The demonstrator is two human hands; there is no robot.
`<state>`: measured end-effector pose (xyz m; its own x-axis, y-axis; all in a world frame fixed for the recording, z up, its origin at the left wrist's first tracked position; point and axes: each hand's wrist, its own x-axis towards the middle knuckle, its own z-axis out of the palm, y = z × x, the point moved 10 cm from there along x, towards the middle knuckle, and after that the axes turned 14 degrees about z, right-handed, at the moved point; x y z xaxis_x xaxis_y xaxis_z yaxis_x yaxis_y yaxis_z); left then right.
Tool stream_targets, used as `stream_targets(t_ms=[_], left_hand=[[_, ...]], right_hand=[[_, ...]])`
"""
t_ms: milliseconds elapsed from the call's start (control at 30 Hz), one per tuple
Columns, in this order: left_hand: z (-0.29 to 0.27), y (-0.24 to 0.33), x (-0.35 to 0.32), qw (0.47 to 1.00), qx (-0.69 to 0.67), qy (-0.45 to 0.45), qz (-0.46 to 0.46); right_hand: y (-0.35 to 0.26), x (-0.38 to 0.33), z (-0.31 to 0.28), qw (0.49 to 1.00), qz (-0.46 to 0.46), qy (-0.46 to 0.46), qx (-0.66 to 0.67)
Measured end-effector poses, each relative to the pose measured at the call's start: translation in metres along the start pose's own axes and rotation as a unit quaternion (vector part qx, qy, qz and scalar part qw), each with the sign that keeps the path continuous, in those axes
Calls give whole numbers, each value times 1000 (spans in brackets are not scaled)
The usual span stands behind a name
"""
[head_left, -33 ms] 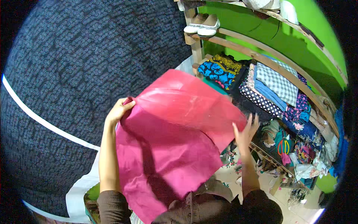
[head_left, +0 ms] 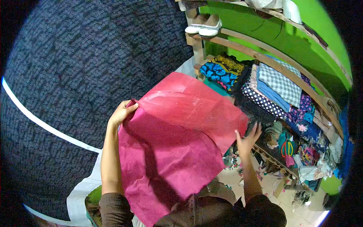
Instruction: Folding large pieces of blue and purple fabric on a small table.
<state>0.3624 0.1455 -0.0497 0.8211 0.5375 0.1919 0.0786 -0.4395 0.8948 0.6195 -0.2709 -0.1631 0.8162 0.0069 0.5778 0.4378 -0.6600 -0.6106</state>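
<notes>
A pink cloth (head_left: 170,155) hangs in front of my body, with a shinier coral-red upper section (head_left: 185,99). Whether the two colours are separate layers or two faces of one piece, I cannot tell. My left hand (head_left: 123,112) is closed on the cloth's upper left edge, thumb on top, where the fabric is bunched or rolled. At the right corner of the coral section, my right hand (head_left: 247,140) has its fingers spread and thumb apart, close beside the edge; contact is unclear. A dark shadow falls across the pink part.
Dark patterned fabric (head_left: 98,60) covers the large surface at left, bordered by a white strip (head_left: 49,118). Wooden shelves at right hold folded cloths (head_left: 280,85), white-soled shoes (head_left: 210,28) and scissors with coloured handles (head_left: 287,148). Scraps litter the tiled floor (head_left: 242,185).
My right hand has shifted slightly down and left, and the cloth's right corner has moved a little left. My left hand keeps its hold.
</notes>
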Motion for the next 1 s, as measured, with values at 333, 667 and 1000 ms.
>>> stream_targets(t_ms=[333,667,1000], left_hand=[[-17,-20,27,992,-103,43,-59],[-62,-17,31,989,82,115,-54],[-113,-61,31,958,138,231,-95]], right_hand=[[118,-98,147,711,436,-313,454],[66,-111,169,330,523,-531,579],[-2,-94,152,97,472,-531,697]])
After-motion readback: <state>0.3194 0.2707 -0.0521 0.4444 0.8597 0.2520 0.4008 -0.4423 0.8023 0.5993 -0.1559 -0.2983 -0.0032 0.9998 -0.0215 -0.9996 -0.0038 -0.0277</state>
